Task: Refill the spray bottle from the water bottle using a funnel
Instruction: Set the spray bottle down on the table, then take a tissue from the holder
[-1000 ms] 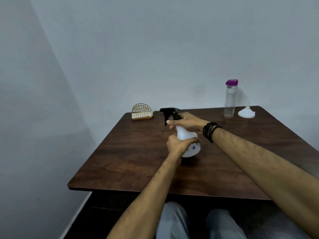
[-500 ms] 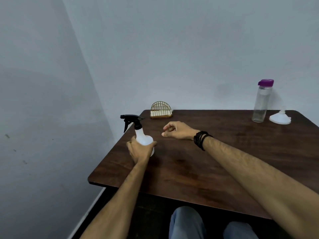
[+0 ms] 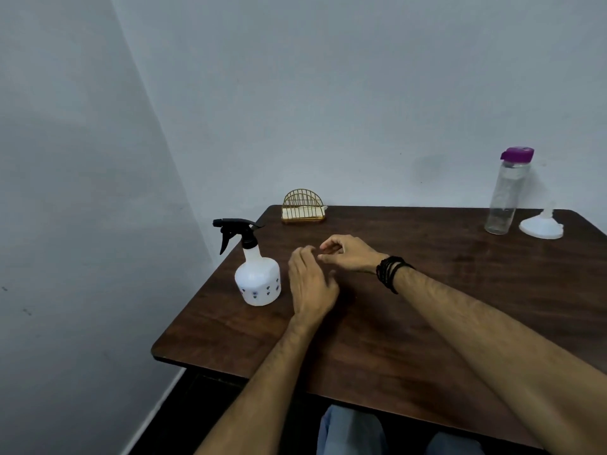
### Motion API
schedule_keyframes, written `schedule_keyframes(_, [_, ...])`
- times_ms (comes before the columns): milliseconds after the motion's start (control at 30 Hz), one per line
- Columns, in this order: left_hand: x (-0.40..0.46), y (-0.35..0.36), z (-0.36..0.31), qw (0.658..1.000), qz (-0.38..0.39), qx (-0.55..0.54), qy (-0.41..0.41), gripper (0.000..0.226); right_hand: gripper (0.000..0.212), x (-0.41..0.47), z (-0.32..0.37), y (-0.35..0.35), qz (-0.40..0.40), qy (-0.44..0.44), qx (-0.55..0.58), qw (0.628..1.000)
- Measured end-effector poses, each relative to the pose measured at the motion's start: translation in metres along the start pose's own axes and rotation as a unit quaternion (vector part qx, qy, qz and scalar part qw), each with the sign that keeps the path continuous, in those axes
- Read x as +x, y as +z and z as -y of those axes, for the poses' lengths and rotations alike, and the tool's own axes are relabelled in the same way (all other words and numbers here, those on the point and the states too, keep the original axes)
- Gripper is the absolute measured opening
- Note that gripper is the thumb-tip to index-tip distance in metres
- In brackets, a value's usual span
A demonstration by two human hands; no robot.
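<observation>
A white spray bottle (image 3: 257, 280) with a black trigger head stands upright near the left edge of the dark wooden table (image 3: 427, 307). My left hand (image 3: 310, 284) hovers just right of it, fingers straight, holding nothing. My right hand (image 3: 348, 253), with black bands on the wrist, lies a little farther back with loosely curled fingers, empty. A clear water bottle (image 3: 505, 192) with a purple cap stands at the back right. Beside it a white funnel (image 3: 541, 226) sits upside down with its spout up.
A gold wire holder (image 3: 303, 206) with white napkins stands at the table's back edge by the wall. The wall corner lies to the left, close to the spray bottle. My knees show below the table's front edge.
My left hand set the spray bottle down near the table's left edge and let go, moving off to its right. My right hand left the trigger head earlier and stays empty.
</observation>
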State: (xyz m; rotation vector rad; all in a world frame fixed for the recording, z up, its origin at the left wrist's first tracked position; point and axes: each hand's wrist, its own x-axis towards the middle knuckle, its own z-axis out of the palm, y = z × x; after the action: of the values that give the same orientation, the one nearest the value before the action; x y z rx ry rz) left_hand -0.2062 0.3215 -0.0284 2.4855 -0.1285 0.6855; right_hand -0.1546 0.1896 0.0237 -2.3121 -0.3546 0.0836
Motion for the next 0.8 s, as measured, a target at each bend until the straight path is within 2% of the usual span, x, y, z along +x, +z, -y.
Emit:
schedule_keyframes(100, [0.029, 0.014, 0.007, 0.992, 0.121, 0.008, -0.023, 0.074, 0.041, 0.006, -0.016, -0.011, -0.008, 0.006, -0.003, 1.000])
schedule_keyframes(333, [0.083, 0.047, 0.031, 0.960, 0.252, 0.104, -0.059, 0.072, 0.023, 0.053, -0.051, -0.036, -0.085, 0.040, 0.003, 0.996])
schedule_keyframes(567, [0.086, 0.059, 0.037, 0.956, 0.253, 0.136, -0.064, 0.076, 0.021, 0.137, -0.068, -0.046, -0.157, 0.050, 0.013, 0.986])
schedule_keyframes(800, [0.091, 0.064, 0.040, 0.953, 0.260, 0.141, -0.069, 0.076, 0.028, 0.208, -0.078, -0.033, -0.159, 0.019, -0.071, 0.985])
